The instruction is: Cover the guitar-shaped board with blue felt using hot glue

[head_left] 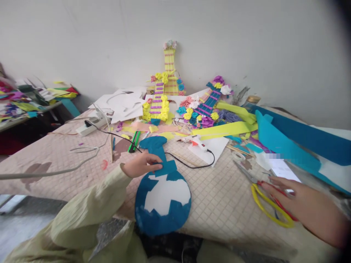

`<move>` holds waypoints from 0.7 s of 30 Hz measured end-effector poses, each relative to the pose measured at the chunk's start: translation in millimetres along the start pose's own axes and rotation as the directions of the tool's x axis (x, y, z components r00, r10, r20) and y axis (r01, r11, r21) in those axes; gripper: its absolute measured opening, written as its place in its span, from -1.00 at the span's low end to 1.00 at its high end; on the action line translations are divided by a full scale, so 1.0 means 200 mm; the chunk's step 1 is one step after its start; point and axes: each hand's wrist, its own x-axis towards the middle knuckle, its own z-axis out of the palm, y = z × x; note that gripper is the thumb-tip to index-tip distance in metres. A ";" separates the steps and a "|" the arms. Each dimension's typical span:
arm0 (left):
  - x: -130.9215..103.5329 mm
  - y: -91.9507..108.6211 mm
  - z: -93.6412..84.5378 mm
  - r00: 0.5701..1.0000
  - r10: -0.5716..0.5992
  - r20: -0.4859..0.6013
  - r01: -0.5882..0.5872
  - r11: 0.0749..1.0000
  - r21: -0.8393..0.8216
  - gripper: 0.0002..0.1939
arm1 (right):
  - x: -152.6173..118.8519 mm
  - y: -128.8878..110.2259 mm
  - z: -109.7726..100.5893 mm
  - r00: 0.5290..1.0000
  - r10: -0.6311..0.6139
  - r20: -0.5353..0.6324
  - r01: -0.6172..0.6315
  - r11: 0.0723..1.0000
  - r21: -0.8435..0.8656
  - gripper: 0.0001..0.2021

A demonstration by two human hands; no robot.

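Note:
A guitar-like cutout (pixel 167 197), white with blue paper around its rim and neck, lies at the front edge of the table. On its neck rests my left hand (pixel 142 164), fingers pressed together over a small blue paper piece (pixel 168 167). Toward the right, my right hand (pixel 298 199) is at the red and yellow handles of the scissors (pixel 270 208), whose blades point to the upper left. The fingers are curled at the handles. Behind the cutout, a white glue gun (pixel 199 143) lies on white paper.
Decorated paper pieces (pixel 157 102) stand by the wall. Blue sheets (pixel 290 142) and yellow strips (pixel 227 128) lie at the right. A power strip (pixel 93 124) with cables, a green cutter (pixel 134 141) and wooden sticks are at the left. A side table (pixel 30 115) holds colored scraps.

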 end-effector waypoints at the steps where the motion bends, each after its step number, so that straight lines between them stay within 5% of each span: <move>1: -0.01 0.00 0.00 0.999 0.016 0.029 -0.017 1.000 0.023 -0.70 | -0.01 -0.10 0.00 1.000 -0.014 0.004 0.014 1.000 0.027 -0.71; 4: -0.02 -0.01 0.02 0.994 0.047 0.098 -0.053 0.997 0.057 -0.69 | -0.04 -0.46 0.10 0.963 -0.223 0.155 0.135 0.889 0.438 -0.52; 6: -0.03 -0.02 0.03 0.990 0.061 0.125 -0.069 0.996 0.061 -0.70 | -0.03 -0.70 0.21 0.861 -0.436 0.261 0.163 0.724 0.671 -0.44; 9: -0.04 -0.04 0.02 0.989 0.045 0.142 -0.054 0.997 0.059 -0.71 | 0.02 -0.95 0.37 0.785 -0.557 0.272 0.176 0.621 0.764 -0.63; 11: -0.05 -0.06 0.00 0.992 -0.001 0.128 -0.006 0.998 0.058 -0.71 | 0.05 -1.03 0.44 0.760 -0.584 0.285 0.182 0.612 0.770 -0.83; 15: -0.08 -0.14 -0.03 0.997 -0.059 0.059 0.054 0.995 0.082 -0.71 | 0.07 -1.08 0.53 0.732 -0.609 0.305 0.183 0.607 0.773 -0.91; 21: -0.10 -0.22 0.00 0.988 -0.122 -0.090 0.134 0.981 0.143 -0.74 | 0.05 -1.08 0.62 0.781 -0.584 0.222 0.255 0.623 0.740 -0.91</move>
